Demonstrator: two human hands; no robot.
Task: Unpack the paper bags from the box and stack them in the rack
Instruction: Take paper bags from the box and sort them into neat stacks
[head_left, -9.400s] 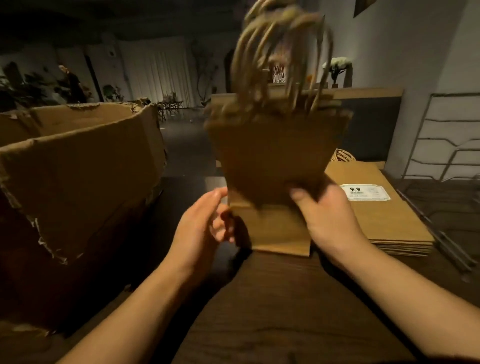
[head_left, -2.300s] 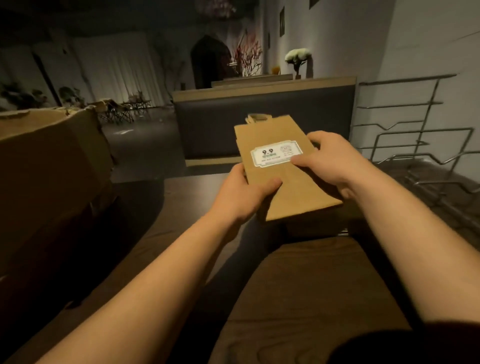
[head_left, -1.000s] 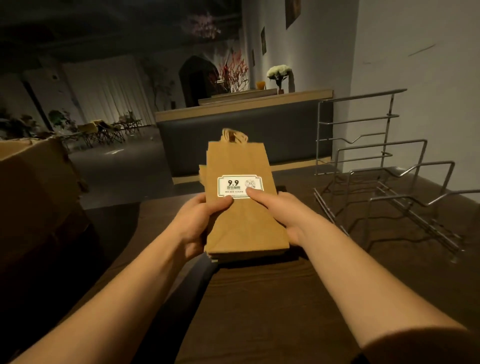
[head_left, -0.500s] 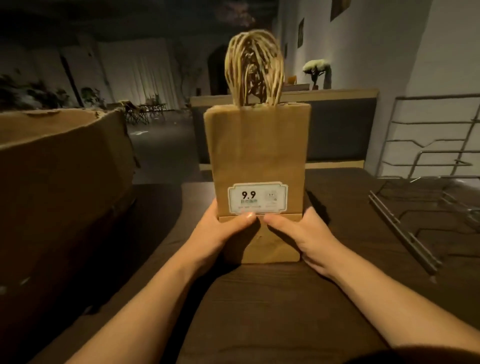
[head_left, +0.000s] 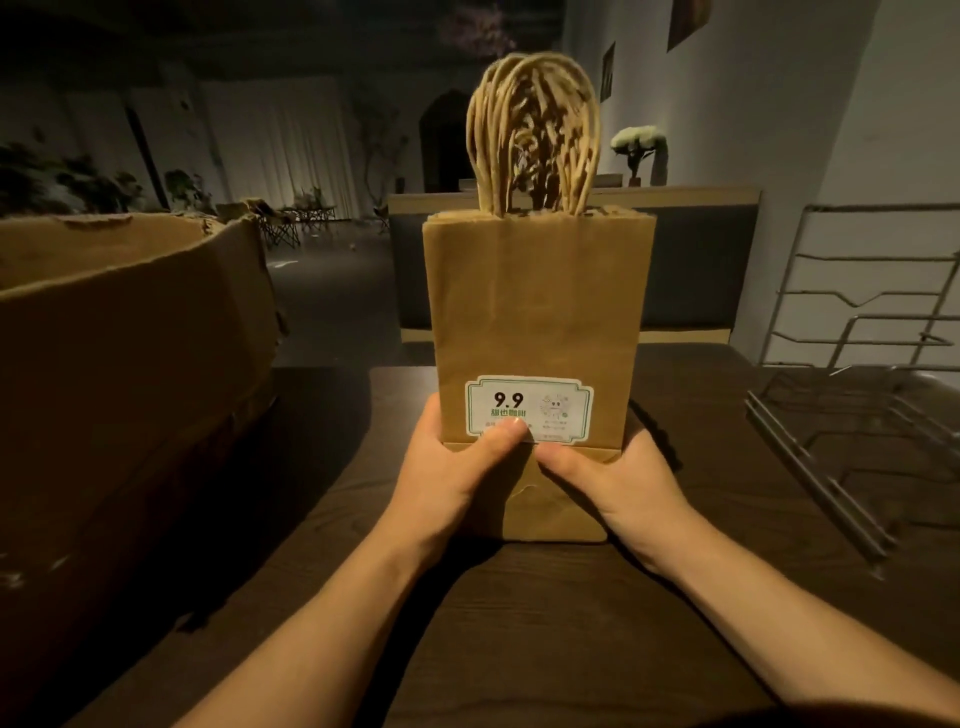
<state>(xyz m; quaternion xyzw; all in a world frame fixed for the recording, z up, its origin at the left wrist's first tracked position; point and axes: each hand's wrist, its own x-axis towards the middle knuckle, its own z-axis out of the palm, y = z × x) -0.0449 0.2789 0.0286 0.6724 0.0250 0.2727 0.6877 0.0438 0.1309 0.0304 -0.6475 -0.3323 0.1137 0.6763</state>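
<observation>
Head view: a bundle of flat paper bags stands upright on the dark table, its lower edge on the tabletop. The risk, as I judge it, is the bundle fanning apart or tipping on the way to the wire rack at right, since only its bottom is pinched and the twisted handles make it top-heavy. The left hand and right hand grip the bundle's base from either side, thumbs in front. The cardboard box sits left.
</observation>
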